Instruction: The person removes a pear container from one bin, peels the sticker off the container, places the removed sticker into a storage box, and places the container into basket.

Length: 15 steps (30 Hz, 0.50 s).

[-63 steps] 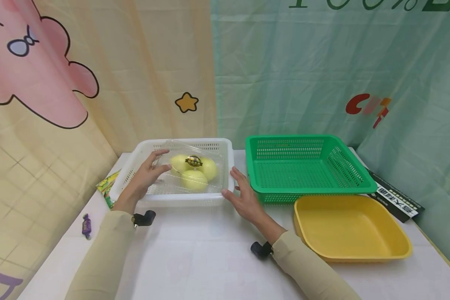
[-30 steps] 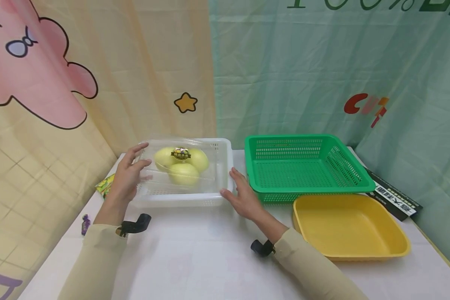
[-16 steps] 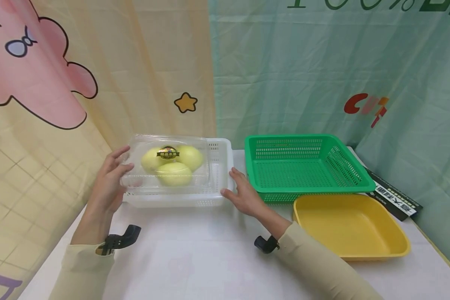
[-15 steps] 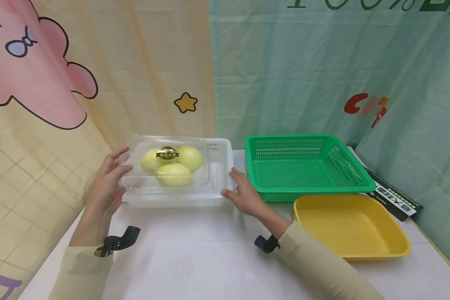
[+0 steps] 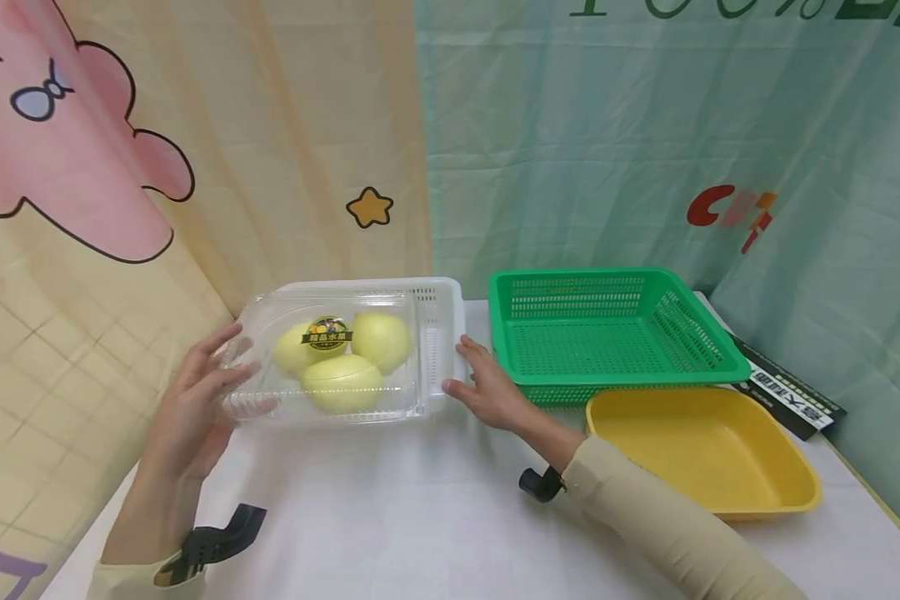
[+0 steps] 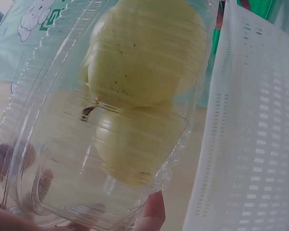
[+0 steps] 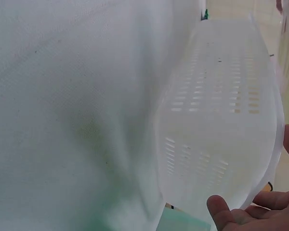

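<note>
My left hand point(image 5: 187, 408) holds the left end of a clear plastic clamshell box point(image 5: 258, 358), thumb and fingers spread on its sides. Three pale yellow-green pears point(image 5: 342, 383) lie inside it, under a black and gold label point(image 5: 327, 333). In the left wrist view a short dark stem point(image 6: 88, 113) shows through the plastic. The box is above the white slotted basket point(image 5: 445, 333), covering most of it, its front edge reaching over the basket's front rim. At the basket's front right corner my right hand point(image 5: 495, 392) grips the rim between thumb and fingers.
Right of the white basket stands a green slotted basket point(image 5: 581, 350), with a yellow tray point(image 5: 705, 450) in front of it. A black box with white lettering point(image 5: 791, 392) lies along the right. Curtains point(image 5: 570, 167) close off the back and sides of the white-covered table point(image 5: 390, 517).
My left hand has carried the clamshell box left, up and towards me, out of the white basket. My right hand stays on the corner. The candy and packet at left are now hidden.
</note>
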Motion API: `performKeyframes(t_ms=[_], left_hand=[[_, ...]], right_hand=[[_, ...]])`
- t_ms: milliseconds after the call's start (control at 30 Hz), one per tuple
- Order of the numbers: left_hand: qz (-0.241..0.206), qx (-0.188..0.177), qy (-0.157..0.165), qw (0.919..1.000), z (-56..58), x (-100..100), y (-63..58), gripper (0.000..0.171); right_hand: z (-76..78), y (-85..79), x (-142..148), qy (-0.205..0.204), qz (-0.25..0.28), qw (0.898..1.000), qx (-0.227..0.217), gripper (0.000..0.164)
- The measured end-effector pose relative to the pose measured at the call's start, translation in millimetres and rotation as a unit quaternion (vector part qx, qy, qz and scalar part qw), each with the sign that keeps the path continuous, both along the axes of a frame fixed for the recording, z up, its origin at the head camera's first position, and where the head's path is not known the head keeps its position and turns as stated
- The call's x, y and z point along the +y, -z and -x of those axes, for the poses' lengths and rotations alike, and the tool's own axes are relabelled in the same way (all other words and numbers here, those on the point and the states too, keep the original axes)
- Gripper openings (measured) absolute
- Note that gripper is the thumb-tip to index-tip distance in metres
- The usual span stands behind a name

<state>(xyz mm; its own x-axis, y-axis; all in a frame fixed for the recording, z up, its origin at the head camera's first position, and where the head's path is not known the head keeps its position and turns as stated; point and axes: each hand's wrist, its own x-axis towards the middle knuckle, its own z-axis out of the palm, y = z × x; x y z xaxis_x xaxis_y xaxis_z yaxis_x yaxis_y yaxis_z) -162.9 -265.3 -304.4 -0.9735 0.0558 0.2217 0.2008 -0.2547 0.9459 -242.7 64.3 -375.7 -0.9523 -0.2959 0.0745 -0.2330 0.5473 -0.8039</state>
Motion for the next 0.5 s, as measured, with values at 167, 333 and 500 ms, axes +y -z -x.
performKeyframes(t_ms=[167, 333, 500], left_hand=[[-0.021, 0.009, 0.015, 0.9996, -15.4, 1.9, 11.5, 0.049], [-0.004, 0.005, 0.017, 0.9998, -30.4, 5.9, 19.7, 0.049], [-0.008, 0.003, 0.023, 0.9997, -43.1, 9.6, 29.2, 0.050]], right_hand=[[1.6, 2.2, 0.8, -0.004, 0.000, 1.000, 0.009, 0.068], [2.0, 2.4, 1.2, -0.008, -0.001, 1.000, 0.026, 0.065], [1.8, 3.4, 1.1, -0.011, -0.001, 0.999, 0.047, 0.062]])
